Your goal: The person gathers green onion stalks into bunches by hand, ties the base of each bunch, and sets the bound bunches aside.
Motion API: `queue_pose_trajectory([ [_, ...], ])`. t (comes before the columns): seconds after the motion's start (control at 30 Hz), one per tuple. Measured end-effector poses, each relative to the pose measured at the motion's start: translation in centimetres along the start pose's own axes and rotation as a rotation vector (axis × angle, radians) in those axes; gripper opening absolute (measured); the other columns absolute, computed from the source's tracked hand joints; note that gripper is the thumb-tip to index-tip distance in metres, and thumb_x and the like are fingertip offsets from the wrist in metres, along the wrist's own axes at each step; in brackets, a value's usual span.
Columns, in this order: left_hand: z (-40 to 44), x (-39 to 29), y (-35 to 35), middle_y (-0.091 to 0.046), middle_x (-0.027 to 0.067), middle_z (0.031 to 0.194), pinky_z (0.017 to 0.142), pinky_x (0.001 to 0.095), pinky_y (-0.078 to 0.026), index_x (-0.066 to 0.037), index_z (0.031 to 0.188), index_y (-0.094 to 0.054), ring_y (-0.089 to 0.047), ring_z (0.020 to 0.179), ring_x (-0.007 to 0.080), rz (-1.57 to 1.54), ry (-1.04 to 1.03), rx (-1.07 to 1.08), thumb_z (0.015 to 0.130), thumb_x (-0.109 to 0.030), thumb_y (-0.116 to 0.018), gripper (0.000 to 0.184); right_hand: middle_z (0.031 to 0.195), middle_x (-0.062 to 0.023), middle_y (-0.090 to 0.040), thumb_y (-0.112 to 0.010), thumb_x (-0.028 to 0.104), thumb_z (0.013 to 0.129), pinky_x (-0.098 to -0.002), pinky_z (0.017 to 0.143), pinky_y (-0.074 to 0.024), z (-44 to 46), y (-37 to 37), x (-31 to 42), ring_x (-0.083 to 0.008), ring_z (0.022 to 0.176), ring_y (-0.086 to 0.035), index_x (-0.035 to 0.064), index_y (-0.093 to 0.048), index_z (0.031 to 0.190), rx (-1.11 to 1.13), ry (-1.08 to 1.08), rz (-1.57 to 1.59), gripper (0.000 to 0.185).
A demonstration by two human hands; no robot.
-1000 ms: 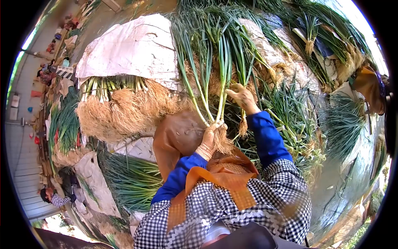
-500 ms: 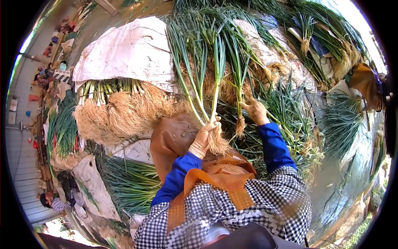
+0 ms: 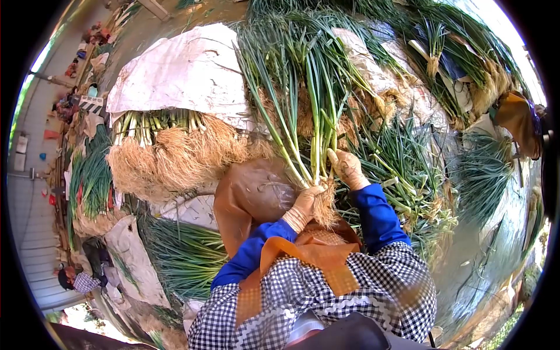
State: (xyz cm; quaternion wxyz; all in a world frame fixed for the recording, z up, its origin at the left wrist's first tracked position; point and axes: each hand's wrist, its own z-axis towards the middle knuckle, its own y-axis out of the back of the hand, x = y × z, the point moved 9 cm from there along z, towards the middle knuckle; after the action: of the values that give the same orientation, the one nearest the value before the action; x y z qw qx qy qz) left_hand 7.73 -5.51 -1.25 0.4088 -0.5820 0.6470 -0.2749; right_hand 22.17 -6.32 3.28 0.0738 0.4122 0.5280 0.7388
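My left hand (image 3: 304,206) is closed around the lower white ends of several green onions (image 3: 315,137). Their leaves fan away from me, and the pale stringy roots (image 3: 325,211) hang just right of my fingers. My right hand (image 3: 348,168) is closed at the right side of this bunch, thumb and fingers on a green onion stalk standing against the others. Part of its grip is hidden behind the hand. Below the bunch, a brown apron (image 3: 245,198) covers my lap.
Rooted green onions (image 3: 175,153) lie at the left under a white sheet (image 3: 181,73). Loose leaves and stalks (image 3: 402,169) are heaped at my right. More green onions (image 3: 186,256) lie at lower left, others (image 3: 481,172) far right. A person (image 3: 79,281) is at far left.
My right hand has come toward me and leftward, bringing its green onion against the bunch. My left hand has shifted slightly right and nearer to me, still holding the bunch.
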Motion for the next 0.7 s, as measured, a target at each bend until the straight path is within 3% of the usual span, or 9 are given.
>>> queue_pose_trajectory([
  [0.03,0.5,0.2,2.0,-0.058,0.0077,0.086,0.066,0.0311,-0.053,-0.005,0.103,-0.052,-0.06,0.076,0.0202,0.087,-0.024,-0.127,0.076,0.002,-0.052,0.028,0.057,-0.015,-0.058,-0.047,0.035,0.089,-0.0401,0.05,-0.0459,-0.1,0.6,0.4,-0.0324,0.056,-0.059,0.007,-0.059,0.064,0.001,-0.036,-0.093,0.04],
  [0.23,0.5,-1.3,3.4,-0.058,0.0047,0.083,0.065,0.0285,-0.051,-0.004,0.098,-0.057,-0.058,0.071,0.0177,0.293,-0.203,-0.309,0.074,0.002,-0.054,0.025,0.048,-0.007,-0.056,-0.049,0.035,0.086,-0.036,0.039,-0.0432,-2.0,1.8,1.6,-0.0249,0.042,-0.057,0.0116,-0.061,0.062,0.039,0.01,-0.344,0.036],
  [0.27,0.5,-1.6,4.1,-0.058,0.0044,0.083,0.065,0.0285,-0.051,-0.004,0.099,-0.057,-0.058,0.071,0.0178,0.317,-0.238,-0.35,0.074,0.002,-0.054,0.026,0.042,-0.0042,-0.05,-0.049,0.036,0.087,-0.0359,0.036,-0.0404,-2.9,2.1,2.5,-0.0235,0.037,-0.051,0.0119,-0.056,0.051,0.061,0.041,-0.352,0.044],
  [0.33,0.8,-2.1,4.4,-0.058,0.0041,0.082,0.065,0.0282,-0.051,-0.003,0.1,-0.057,-0.058,0.071,0.0177,0.362,-0.287,-0.339,0.075,0.001,-0.053,0.025,0.043,-0.0046,-0.051,-0.049,0.031,0.084,-0.035,0.035,-0.0383,-6.2,1.3,5.0,-0.0209,0.036,-0.051,0.0136,-0.059,0.058,0.34,0.287,-0.323,0.033],
  [0.4,0.2,-2.7,3.4,-0.058,0.0049,0.083,0.066,0.0285,-0.051,-0.003,0.099,-0.057,-0.058,0.072,0.0184,0.22,-0.287,-0.35,0.075,0.001,-0.051,0.025,0.042,-0.004,-0.048,-0.05,0.029,0.083,-0.0336,0.032,-0.0349,-11.1,3.9,3.5,-0.0196,0.034,-0.047,0.0138,-0.058,0.058,0.071,0.577,0.026,0.03],
  [0.5,0.5,-2.6,3.3,-0.059,0.0071,0.084,0.067,0.0298,-0.052,-0.002,0.098,-0.056,-0.06,0.075,0.0194,0.089,-0.198,-0.277,0.075,0.001,-0.049,0.024,0.047,-0.001,-0.052,-0.054,0.022,0.08,-0.0321,0.032,-0.0357,-13.1,5.8,-8.1,-0.0162,0.038,-0.05,0.0165,-0.059,0.06,0.246,0.245,-0.943,0.022],
  [0.53,0.2,-2.5,2.2,-0.059,0.0067,0.083,0.068,0.0285,-0.052,-0.001,0.095,-0.057,-0.06,0.075,0.0184,0.038,-0.177,-0.236,0.075,0.003,-0.048,0.022,0.065,-0.0029,-0.061,-0.047,0.022,0.087,-0.0315,0.038,-0.0436,-14.2,5.5,-16.9,-0.0129,0.049,-0.057,0.0146,-0.067,0.082,0.535,-0.095,-0.874,0.022],
  [0.63,0.7,-2.0,2.8,-0.059,0.0101,0.086,0.071,0.0317,-0.054,0.0,0.096,-0.055,-0.061,0.079,0.0216,-0.097,-0.11,-0.153,0.075,0.004,-0.047,0.023,0.076,-0.0038,-0.065,-0.051,0.03,0.087,-0.0324,0.049,-0.0478,-13.7,6.9,-20.2,-0.018,0.062,-0.062,0.0136,-0.065,0.094,0.473,-0.29,-0.828,0.023],
  [0.7,0.5,-1.9,3.5,-0.059,0.011,0.088,0.071,0.0322,-0.054,0.0,0.098,-0.055,-0.061,0.081,0.0226,-0.086,-0.082,-0.14,0.076,0.003,-0.047,0.024,0.081,-0.0103,-0.065,-0.05,0.038,0.088,-0.0372,0.057,-0.0488,-11.1,6.3,-16.9,-0.0269,0.072,-0.063,0.0125,-0.063,0.095,0.493,-0.377,-0.571,0.03],
])
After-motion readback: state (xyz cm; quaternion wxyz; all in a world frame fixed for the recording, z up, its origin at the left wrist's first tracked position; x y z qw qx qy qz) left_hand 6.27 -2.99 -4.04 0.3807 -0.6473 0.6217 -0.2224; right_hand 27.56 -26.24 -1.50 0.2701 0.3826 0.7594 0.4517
